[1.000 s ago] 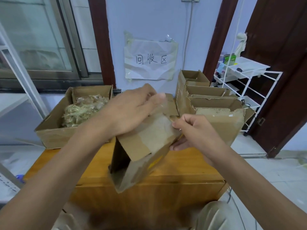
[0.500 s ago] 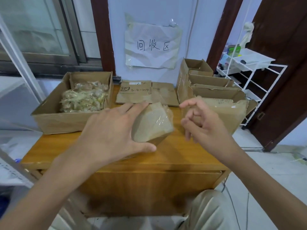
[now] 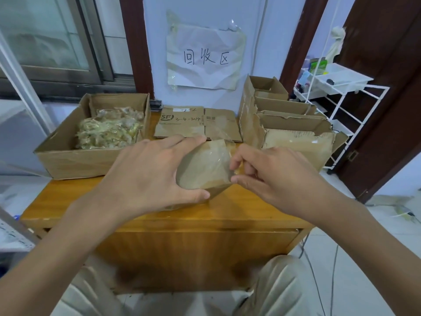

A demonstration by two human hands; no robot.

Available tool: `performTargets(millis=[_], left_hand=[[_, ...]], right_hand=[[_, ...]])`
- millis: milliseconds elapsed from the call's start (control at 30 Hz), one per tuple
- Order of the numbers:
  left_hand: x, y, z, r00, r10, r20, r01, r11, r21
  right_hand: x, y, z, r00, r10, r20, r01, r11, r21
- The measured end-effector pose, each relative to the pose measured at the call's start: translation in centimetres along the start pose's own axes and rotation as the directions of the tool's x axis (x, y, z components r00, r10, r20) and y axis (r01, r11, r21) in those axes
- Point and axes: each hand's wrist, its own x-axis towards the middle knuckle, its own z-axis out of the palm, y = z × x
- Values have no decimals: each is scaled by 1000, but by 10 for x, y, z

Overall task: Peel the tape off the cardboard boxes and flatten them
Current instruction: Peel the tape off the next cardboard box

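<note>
A small cardboard box (image 3: 205, 166) covered in clear tape stands on the wooden table (image 3: 239, 208). My left hand (image 3: 150, 176) grips it from the left, fingers over its top and thumb under its near edge. My right hand (image 3: 271, 174) pinches the tape at the box's right edge between thumb and fingertips. A flattened box (image 3: 196, 124) with black writing lies at the back of the table.
An open carton (image 3: 68, 160) holding wadded tape stands at the left. Several open boxes (image 3: 287, 124) are stacked at the right. A white wire rack (image 3: 341, 94) is beyond them. A paper sign (image 3: 205, 58) hangs on the wall.
The box came down from mid-air onto the table, with my left hand moving over its top. My right hand let go briefly, then returned to pinch the tape at its right edge.
</note>
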Motion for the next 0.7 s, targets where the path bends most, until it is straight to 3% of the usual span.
performTargets(millis=[133,233,300,367,467,700], left_hand=[[5,6,1,998,46,-37,-44,998,37],[7,2,-1,999,44,-2,-44,999,15],[7,-4,-2,999,35,15,-35,999,-29],[6,-9,-1,999,28,26,-26,997,-72],[10,-16,2,999,29,38,-24,991,-128],[18,-25,9,999,10,32,-3,981,-196]], right_hand=[[9,-1,-11,985,82,150,-83,997,1],[14,6,-12,983,17,182,-20,1000,10],[13,9,-13,976,-51,212,26,993,118],[10,12,-11,976,-99,195,38,955,294],[8,14,-4,989,-57,135,-13,882,472],[8,7,5,996,35,87,-76,847,526]])
